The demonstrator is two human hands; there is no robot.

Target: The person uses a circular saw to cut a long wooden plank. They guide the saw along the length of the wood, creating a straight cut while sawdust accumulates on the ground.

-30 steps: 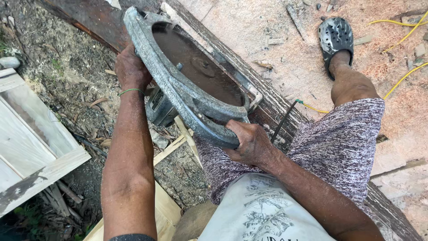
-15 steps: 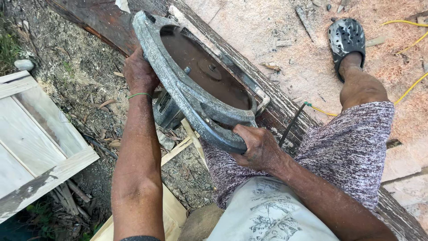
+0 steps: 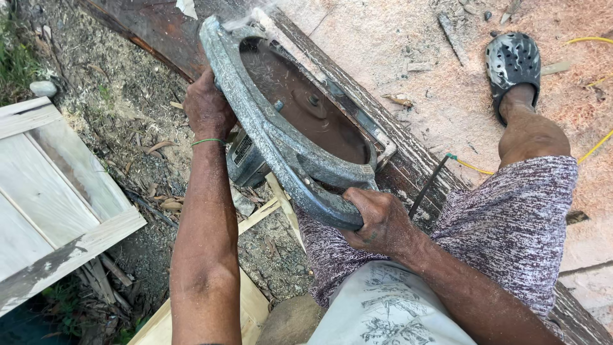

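Observation:
A large grey circular saw with a rusty brown blade runs along a dark wooden plank, throwing a little dust at its far end. My left hand grips the saw's far left side, a green band on its wrist. At the near end of the guard, my right hand is closed around the saw's rear handle. My right leg in patterned shorts and a dark clog rests on the sawdust-covered ground.
A pale wooden frame lies at the left on dirt and litter. Light wood strips sit under the saw. A yellow cord crosses the sawdust at the right. A black cable runs beside the plank.
The saw and both hands have shifted slightly along the plank away from me, and fresh dust now sprays at the blade's far end.

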